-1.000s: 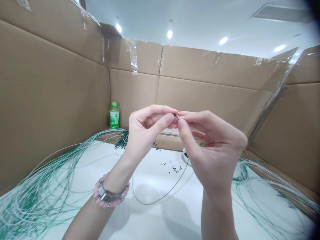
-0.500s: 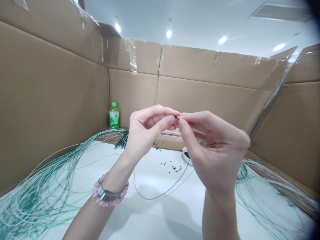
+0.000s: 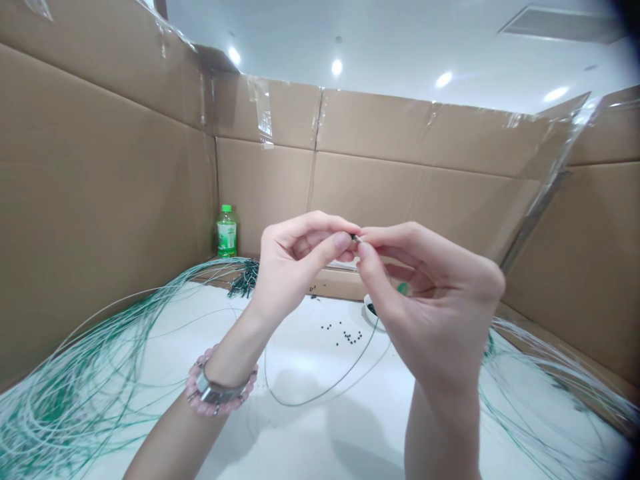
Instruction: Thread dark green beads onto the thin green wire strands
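My left hand (image 3: pixel 300 263) and my right hand (image 3: pixel 430 297) meet in front of me, their fingertips pinching a tiny silver metal piece (image 3: pixel 356 238) with a dark end. A thin coated wire (image 3: pixel 320 393) droops from between my hands in a long loop down to the white tabletop (image 3: pixel 310 427). Small black beads (image 3: pixel 345 333) lie scattered on the table below my hands. A pink beaded bracelet and a silver watch (image 3: pixel 217 390) sit on my left wrist.
Large bundles of thin green-and-white wire (image 3: pixel 85 360) spread across the left and right (image 3: pixel 545 387) of the table. Taped cardboard walls (image 3: pixel 265 193) surround it. A green-capped bottle (image 3: pixel 227 233), a dark bunch of wire ends (image 3: pixel 243 283) and a white bowl (image 3: pixel 371 313) stand at the back.
My hands keep their pinch on the metal piece. My right hand has shifted slightly to the right, and the wire loop has swung a little.
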Tool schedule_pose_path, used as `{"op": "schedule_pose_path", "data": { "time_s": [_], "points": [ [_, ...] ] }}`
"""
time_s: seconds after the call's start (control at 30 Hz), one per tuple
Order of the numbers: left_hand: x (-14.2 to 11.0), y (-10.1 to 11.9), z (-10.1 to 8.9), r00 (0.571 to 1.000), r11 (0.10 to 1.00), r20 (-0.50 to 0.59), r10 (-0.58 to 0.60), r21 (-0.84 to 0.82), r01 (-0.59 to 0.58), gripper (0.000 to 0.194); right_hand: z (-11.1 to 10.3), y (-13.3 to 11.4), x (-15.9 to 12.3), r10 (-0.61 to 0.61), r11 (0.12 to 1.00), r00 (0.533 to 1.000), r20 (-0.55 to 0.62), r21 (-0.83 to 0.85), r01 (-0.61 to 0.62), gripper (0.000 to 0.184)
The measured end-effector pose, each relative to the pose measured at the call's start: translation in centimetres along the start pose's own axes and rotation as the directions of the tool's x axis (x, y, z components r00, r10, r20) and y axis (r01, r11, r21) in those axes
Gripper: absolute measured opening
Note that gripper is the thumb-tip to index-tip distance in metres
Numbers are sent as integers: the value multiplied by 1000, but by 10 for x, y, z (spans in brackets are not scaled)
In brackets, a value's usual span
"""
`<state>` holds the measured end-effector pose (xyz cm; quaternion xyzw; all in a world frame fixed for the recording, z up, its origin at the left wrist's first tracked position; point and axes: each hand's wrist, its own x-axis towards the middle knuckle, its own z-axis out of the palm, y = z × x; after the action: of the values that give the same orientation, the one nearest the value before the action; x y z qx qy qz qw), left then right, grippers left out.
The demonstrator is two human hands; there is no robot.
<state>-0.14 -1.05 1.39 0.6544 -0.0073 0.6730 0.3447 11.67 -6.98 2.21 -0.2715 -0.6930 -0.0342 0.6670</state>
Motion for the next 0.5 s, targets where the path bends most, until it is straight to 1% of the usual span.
{"op": "schedule_pose_path", "data": {
  "time_s": [0.2,0.4,0.5],
  "points": [
    [-1,-1,1,1000,999,-7,17,33,-16,9,-2,0,0,5,1000,1000,23,-26,-4,13],
    [-2,3,1,998,976,-29,54,211,-47,7,-8,2,2,-43,984,997,64,-171,53,11],
    [-2,7,2,998,966,-31,53,256,-44,5,-10,4,3,-51,980,996,75,-187,64,13]
  ]
}}
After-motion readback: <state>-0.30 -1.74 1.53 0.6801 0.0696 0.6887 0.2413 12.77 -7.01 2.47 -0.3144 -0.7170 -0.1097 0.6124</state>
